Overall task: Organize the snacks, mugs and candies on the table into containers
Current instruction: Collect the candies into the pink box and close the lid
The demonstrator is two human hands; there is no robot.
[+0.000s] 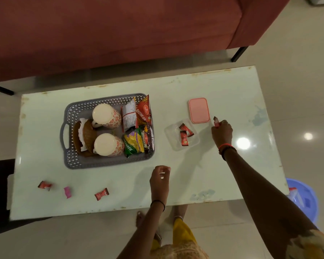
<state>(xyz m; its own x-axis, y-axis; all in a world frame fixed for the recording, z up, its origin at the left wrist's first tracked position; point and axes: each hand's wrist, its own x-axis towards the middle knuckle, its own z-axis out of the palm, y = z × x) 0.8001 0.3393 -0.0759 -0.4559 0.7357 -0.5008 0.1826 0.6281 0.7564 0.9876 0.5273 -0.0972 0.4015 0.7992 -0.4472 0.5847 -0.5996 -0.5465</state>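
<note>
A grey perforated basket (69, 135) on the pale table holds two upside-down patterned mugs (106, 115), brown coasters and several snack packets (137, 126). To its right a clear plastic box (172, 144) holds a few red candies (184, 136); its pink lid (198, 110) lies just beyond. My right hand (222, 134) is right of the box, pinching a red candy (216, 121). My left hand (159, 181) hovers near the front edge, fingers loosely curled with nothing in them. Three candies lie at the front left: red (44, 185), pink (67, 192), red (101, 194).
A dark red sofa (110, 30) stands beyond the table's far edge. A blue plastic tub (307, 200) sits on the tiled floor by the table's right front corner. My feet are under the near edge.
</note>
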